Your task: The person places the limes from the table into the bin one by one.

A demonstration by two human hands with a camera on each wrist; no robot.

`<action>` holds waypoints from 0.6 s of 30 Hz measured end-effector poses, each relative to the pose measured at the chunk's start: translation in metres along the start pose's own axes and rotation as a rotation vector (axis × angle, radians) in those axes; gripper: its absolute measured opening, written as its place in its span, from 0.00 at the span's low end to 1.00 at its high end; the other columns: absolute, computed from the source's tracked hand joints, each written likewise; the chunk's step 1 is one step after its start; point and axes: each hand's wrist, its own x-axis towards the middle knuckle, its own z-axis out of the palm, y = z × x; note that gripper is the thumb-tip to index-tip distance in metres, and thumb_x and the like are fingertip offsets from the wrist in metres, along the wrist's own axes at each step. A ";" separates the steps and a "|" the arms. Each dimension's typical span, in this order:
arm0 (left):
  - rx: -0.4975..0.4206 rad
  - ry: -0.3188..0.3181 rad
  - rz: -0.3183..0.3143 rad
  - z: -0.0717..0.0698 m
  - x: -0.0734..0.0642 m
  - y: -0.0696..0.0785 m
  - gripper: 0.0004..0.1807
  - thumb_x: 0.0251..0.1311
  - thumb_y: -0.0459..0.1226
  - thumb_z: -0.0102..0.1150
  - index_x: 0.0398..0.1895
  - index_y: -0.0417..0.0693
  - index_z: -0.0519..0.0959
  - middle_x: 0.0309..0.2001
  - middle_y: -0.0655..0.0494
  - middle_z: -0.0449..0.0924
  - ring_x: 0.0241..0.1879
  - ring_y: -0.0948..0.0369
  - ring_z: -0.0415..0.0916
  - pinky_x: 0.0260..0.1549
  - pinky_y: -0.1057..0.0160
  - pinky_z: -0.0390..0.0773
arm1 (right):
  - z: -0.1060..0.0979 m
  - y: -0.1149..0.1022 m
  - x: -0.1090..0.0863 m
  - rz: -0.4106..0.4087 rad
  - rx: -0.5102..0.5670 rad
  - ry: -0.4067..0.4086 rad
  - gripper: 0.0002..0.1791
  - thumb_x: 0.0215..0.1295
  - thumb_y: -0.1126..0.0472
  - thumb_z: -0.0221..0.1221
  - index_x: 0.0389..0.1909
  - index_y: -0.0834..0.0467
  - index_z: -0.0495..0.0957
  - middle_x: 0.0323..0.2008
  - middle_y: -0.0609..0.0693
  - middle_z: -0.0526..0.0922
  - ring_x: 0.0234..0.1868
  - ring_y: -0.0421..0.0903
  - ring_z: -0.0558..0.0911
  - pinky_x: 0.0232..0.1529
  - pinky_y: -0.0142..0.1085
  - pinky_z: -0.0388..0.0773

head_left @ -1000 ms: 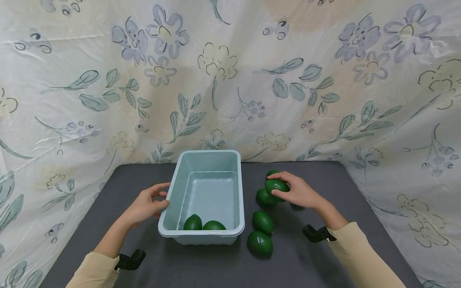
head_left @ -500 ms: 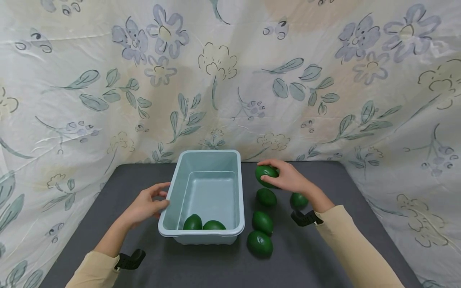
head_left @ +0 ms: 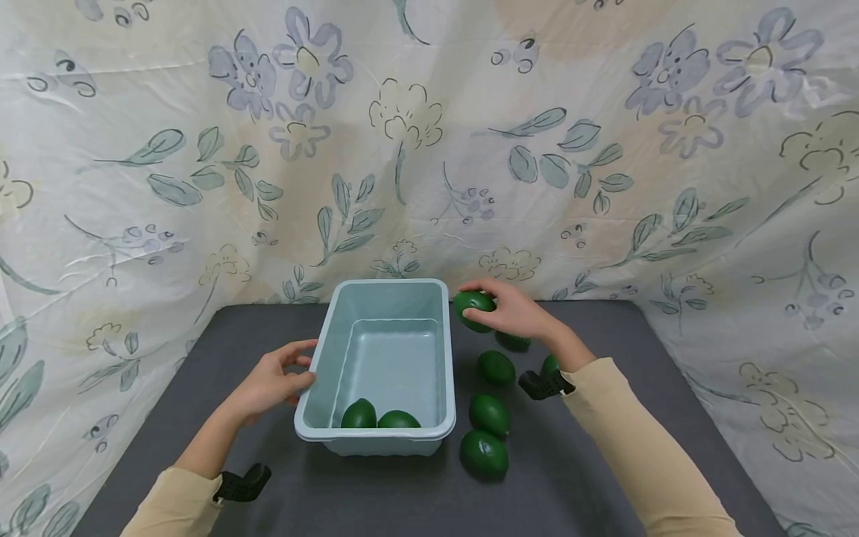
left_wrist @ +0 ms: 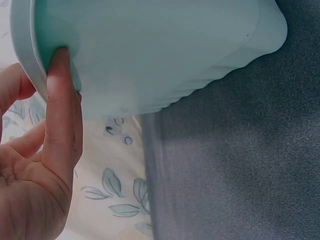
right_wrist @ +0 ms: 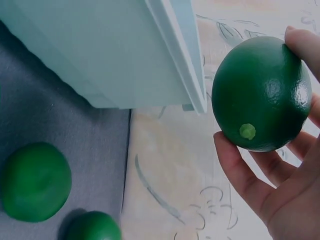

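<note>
A pale blue-green plastic tub (head_left: 376,433) stands mid-table, with two green avocados (head_left: 359,415) at its near end. My left hand (head_left: 271,382) holds the tub's left rim; the left wrist view shows fingers (left_wrist: 60,110) reaching up under the lip. Beside the tub's far right corner, my right hand (head_left: 517,310) grips another avocado (head_left: 473,310) between thumb and fingers, raised to about rim height. In the right wrist view the held avocado (right_wrist: 260,95) shows a light stem spot and hangs just outside the tub wall (right_wrist: 115,55).
Right of the tub, several avocados (head_left: 485,455) lie in a loose line on the dark grey table (head_left: 564,477). One avocado (head_left: 550,365) is partly hidden behind my right wrist. A floral cloth (head_left: 429,149) hangs behind the table's far edge.
My right hand has carried its avocado left and away from me toward the tub's far corner, uncovering avocados on the table. The left hand and tub have stayed put.
</note>
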 end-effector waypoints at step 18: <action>-0.007 -0.004 -0.012 -0.001 0.000 0.001 0.33 0.57 0.32 0.55 0.67 0.45 0.58 0.49 0.38 0.67 0.36 0.54 0.77 0.28 0.54 0.82 | 0.023 -0.034 0.028 -0.083 -0.012 -0.045 0.24 0.59 0.53 0.60 0.56 0.56 0.72 0.52 0.52 0.75 0.43 0.47 0.77 0.37 0.36 0.76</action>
